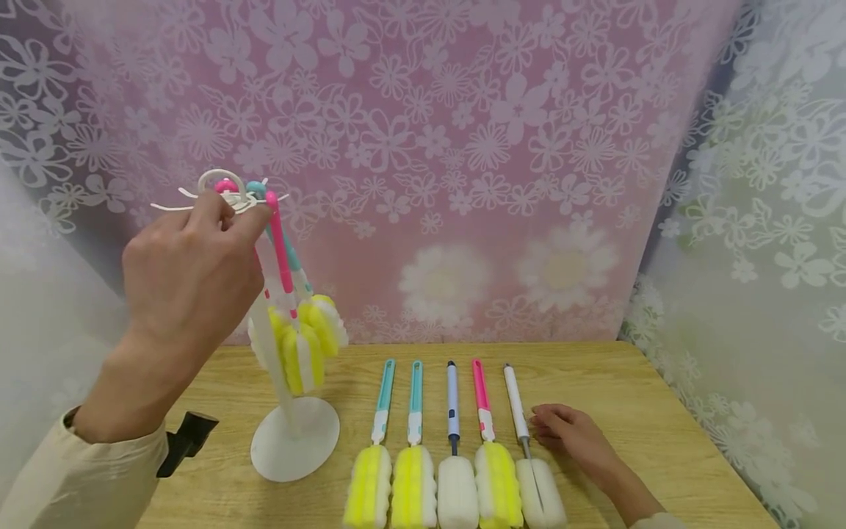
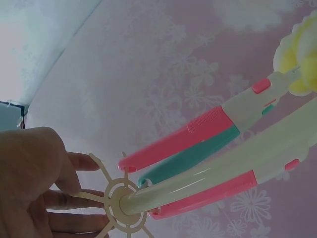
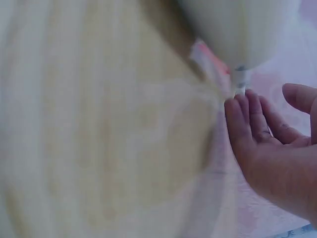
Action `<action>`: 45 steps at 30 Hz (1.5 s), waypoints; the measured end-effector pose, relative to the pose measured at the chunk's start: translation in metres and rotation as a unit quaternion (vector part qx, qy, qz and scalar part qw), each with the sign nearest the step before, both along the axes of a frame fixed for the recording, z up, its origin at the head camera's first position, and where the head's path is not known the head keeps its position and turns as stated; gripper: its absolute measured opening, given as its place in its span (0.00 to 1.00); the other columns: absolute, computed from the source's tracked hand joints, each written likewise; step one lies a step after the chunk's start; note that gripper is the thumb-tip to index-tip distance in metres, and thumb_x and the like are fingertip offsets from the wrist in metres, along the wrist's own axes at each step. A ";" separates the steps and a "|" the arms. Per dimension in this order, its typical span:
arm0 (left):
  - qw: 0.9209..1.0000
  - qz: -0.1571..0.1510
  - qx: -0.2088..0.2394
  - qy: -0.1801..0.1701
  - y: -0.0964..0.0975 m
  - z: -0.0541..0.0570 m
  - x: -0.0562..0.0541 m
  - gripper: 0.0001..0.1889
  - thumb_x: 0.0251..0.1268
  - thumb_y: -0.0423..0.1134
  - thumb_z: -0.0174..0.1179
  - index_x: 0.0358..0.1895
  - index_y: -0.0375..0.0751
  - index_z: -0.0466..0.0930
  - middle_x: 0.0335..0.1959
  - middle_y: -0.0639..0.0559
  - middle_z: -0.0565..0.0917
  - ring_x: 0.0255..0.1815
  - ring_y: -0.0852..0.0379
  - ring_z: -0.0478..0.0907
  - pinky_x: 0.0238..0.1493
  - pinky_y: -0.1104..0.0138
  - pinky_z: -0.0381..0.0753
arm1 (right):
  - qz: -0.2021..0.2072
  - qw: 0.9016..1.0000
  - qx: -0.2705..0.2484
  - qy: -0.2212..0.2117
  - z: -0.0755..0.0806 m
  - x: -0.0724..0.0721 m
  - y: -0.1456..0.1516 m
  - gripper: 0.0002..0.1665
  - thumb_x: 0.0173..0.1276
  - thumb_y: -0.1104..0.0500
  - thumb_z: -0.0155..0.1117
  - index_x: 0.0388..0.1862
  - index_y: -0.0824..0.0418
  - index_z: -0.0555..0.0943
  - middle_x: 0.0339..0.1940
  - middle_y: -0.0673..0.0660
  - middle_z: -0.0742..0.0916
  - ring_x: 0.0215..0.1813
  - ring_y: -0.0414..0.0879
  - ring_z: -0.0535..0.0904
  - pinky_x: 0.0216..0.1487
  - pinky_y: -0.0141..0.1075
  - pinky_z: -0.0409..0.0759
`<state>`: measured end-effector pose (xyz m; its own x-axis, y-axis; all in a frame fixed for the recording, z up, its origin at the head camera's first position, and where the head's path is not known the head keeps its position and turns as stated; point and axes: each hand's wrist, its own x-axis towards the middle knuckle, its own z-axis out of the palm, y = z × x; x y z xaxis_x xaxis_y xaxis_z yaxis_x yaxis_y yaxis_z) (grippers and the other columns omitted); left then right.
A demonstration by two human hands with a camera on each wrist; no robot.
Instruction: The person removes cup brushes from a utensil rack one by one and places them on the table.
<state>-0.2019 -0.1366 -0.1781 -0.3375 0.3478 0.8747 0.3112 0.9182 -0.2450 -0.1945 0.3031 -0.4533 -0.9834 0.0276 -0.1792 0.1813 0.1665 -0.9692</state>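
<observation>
My left hand (image 1: 194, 268) pinches a prong at the top of a white rack (image 2: 116, 201), whose prongs spread from a ring. Two pink-handled cleaning brushes and a teal-handled one (image 2: 198, 152) hang from it, yellow-and-white sponge heads (image 1: 304, 353) down. My right hand (image 1: 575, 441) rests on the table, fingers loosely bent beside a white-handled sponge brush (image 1: 515, 397); contact with the handle is unclear. Left of that brush lie a pink-handled brush (image 1: 482, 397), a lavender-handled one (image 1: 452, 397) and two teal-handled ones (image 1: 415, 404), heads toward me.
The rack's round white base (image 1: 295, 441) stands on the wooden table (image 1: 634, 397), left of the row of brushes. A flower-patterned pink curtain (image 1: 423, 147) hangs behind the table, with a pale patterned sheet (image 1: 760, 242) at the right.
</observation>
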 end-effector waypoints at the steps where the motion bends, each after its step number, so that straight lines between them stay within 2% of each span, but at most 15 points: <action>1: 1.000 0.001 -0.003 -0.007 -0.002 0.000 0.001 0.18 0.55 0.23 0.46 0.42 0.41 0.83 0.23 0.38 0.72 0.12 0.47 0.57 0.11 0.60 0.60 | -0.012 1.000 0.003 0.008 0.003 0.000 -0.001 0.28 0.75 0.54 0.52 0.62 0.76 0.69 0.47 0.61 0.83 0.47 0.50 0.80 0.49 0.39 0.80; 5: 1.000 -0.004 -0.004 -0.028 -0.008 -0.001 0.003 0.20 0.53 0.22 0.49 0.46 0.41 0.83 0.26 0.37 0.73 0.15 0.44 0.62 0.13 0.59 0.63 | -0.055 0.997 0.001 0.053 0.018 -0.001 -0.005 0.26 0.75 0.54 0.52 0.60 0.74 0.70 0.46 0.61 0.83 0.47 0.49 0.82 0.50 0.40 0.79; 9: 0.998 -0.029 0.012 -0.050 -0.013 -0.003 0.002 0.22 0.51 0.21 0.51 0.49 0.40 0.83 0.34 0.37 0.76 0.21 0.41 0.70 0.13 0.55 0.68 | -0.050 0.994 -0.005 0.098 0.033 -0.003 -0.016 0.26 0.74 0.52 0.53 0.58 0.72 0.72 0.43 0.56 0.84 0.44 0.45 0.83 0.48 0.37 0.80; 12: 0.997 -0.046 0.017 -0.053 -0.015 -0.004 -0.001 0.23 0.50 0.21 0.50 0.49 0.39 0.83 0.38 0.39 0.78 0.27 0.40 0.74 0.14 0.53 0.71 | -0.023 0.992 -0.017 0.125 0.046 -0.005 -0.032 0.27 0.72 0.51 0.55 0.57 0.73 0.73 0.42 0.58 0.84 0.42 0.45 0.83 0.47 0.37 0.81; 15: 0.997 -0.055 0.016 -0.045 -0.017 -0.004 -0.005 0.22 0.51 0.22 0.50 0.49 0.40 0.84 0.36 0.43 0.79 0.28 0.43 0.75 0.14 0.55 0.70 | 0.009 0.988 -0.038 0.151 0.060 -0.007 -0.053 0.26 0.72 0.52 0.57 0.55 0.73 0.74 0.41 0.60 0.83 0.41 0.48 0.82 0.46 0.38 0.81; 21: 0.998 -0.052 0.014 -0.040 -0.022 -0.004 -0.008 0.21 0.57 0.27 0.47 0.50 0.43 0.84 0.35 0.45 0.81 0.34 0.43 0.76 0.11 0.56 0.67 | 0.072 0.978 -0.066 0.184 0.092 -0.016 -0.110 0.21 0.71 0.55 0.57 0.53 0.71 0.76 0.38 0.60 0.83 0.39 0.48 0.82 0.45 0.41 0.81; 27: 0.998 -0.047 0.015 -0.038 -0.026 -0.004 -0.008 0.21 0.57 0.27 0.46 0.50 0.43 0.84 0.33 0.44 0.80 0.29 0.42 0.76 0.10 0.58 0.64 | 0.165 0.955 -0.082 0.231 0.122 -0.034 -0.179 0.18 0.72 0.55 0.56 0.53 0.67 0.78 0.42 0.64 0.83 0.43 0.55 0.81 0.45 0.42 0.81; 32: 0.998 -0.053 0.031 -0.025 -0.022 -0.004 -0.008 0.18 0.59 0.34 0.47 0.46 0.43 0.86 0.30 0.45 0.80 0.24 0.44 0.74 0.11 0.58 0.65 | 0.213 0.937 -0.095 0.260 0.143 -0.052 -0.235 0.20 0.73 0.55 0.55 0.57 0.66 0.77 0.51 0.66 0.82 0.52 0.59 0.79 0.51 0.41 0.79; 35: 0.998 -0.051 0.037 -0.013 -0.017 -0.004 -0.010 0.15 0.63 0.41 0.49 0.42 0.42 0.86 0.28 0.46 0.79 0.22 0.45 0.73 0.13 0.56 0.68 | 0.211 0.934 -0.088 0.274 0.153 -0.056 -0.261 0.21 0.72 0.57 0.56 0.60 0.66 0.76 0.54 0.63 0.82 0.56 0.54 0.78 0.55 0.38 0.76; 39: 0.998 -0.047 0.045 0.002 -0.011 -0.004 -0.012 0.16 0.67 0.47 0.53 0.39 0.41 0.86 0.27 0.46 0.80 0.19 0.46 0.72 0.14 0.59 0.69 | 0.184 0.935 -0.070 0.296 0.170 -0.048 -0.282 0.23 0.71 0.60 0.58 0.62 0.68 0.74 0.57 0.62 0.81 0.58 0.52 0.77 0.58 0.36 0.73; 42: 0.997 -0.047 0.057 0.018 -0.007 -0.003 -0.014 0.13 0.66 0.47 0.57 0.37 0.41 0.86 0.26 0.46 0.80 0.18 0.47 0.72 0.14 0.59 0.69 | 0.164 0.935 -0.064 0.309 0.181 -0.042 -0.289 0.23 0.70 0.62 0.58 0.62 0.71 0.73 0.58 0.63 0.80 0.58 0.53 0.77 0.58 0.35 0.73; 45: 0.997 -0.036 0.062 0.041 -0.002 -0.002 -0.017 0.12 0.66 0.44 0.58 0.31 0.40 0.84 0.23 0.46 0.78 0.16 0.47 0.70 0.13 0.60 0.67 | 0.150 0.935 -0.067 0.313 0.185 -0.043 -0.295 0.23 0.70 0.63 0.59 0.62 0.71 0.73 0.58 0.62 0.81 0.57 0.52 0.77 0.57 0.33 0.74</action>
<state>-0.2186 -0.1389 -0.1801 -0.2419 0.2563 0.9358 0.3615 0.9188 -0.1582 -0.2371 0.0085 -0.2684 -0.8567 -0.2490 0.4517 -0.4639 -0.0109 -0.8858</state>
